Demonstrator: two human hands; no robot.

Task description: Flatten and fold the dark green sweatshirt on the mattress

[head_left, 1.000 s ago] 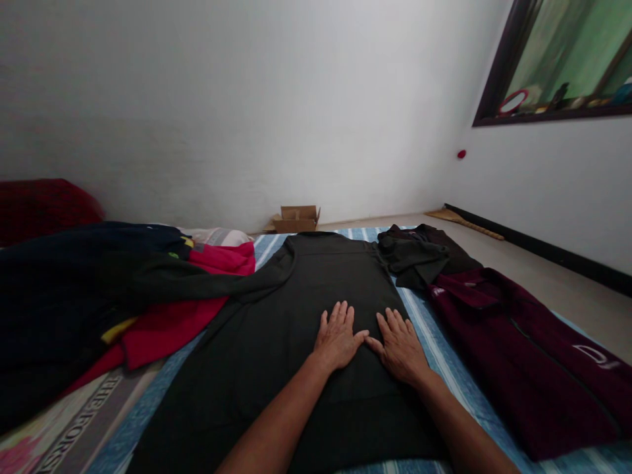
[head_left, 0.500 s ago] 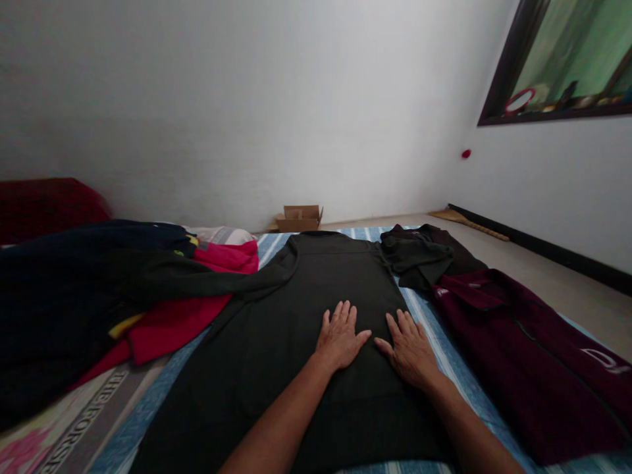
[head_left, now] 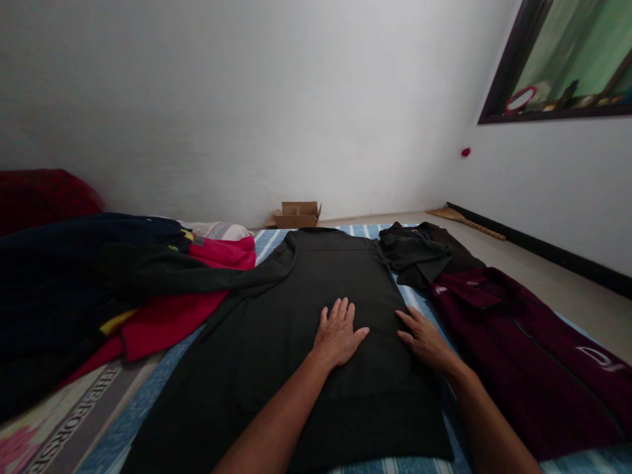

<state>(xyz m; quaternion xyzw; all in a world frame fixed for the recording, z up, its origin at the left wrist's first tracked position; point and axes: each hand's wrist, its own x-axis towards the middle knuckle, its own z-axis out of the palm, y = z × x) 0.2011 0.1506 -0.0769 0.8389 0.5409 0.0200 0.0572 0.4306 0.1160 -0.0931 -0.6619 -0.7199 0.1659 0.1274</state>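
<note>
A black garment (head_left: 276,342) lies spread flat on a blue striped sheet (head_left: 434,309), one sleeve stretched out to the left. My left hand (head_left: 338,332) rests flat on its middle, fingers together and stretched out. My right hand (head_left: 427,339) lies at the garment's right edge, fingers extended and slightly curled toward the cloth's border; nothing is seen in it.
A maroon jacket (head_left: 533,362) lies on the right, with a crumpled dark garment (head_left: 419,253) beyond it. A heap of dark and red clothes (head_left: 113,289) fills the left. A cardboard box (head_left: 297,214) stands by the far wall. Bare floor (head_left: 543,276) runs along the right.
My right hand has slid rightward from beside the left hand to the garment's right edge. The left hand has stayed in place.
</note>
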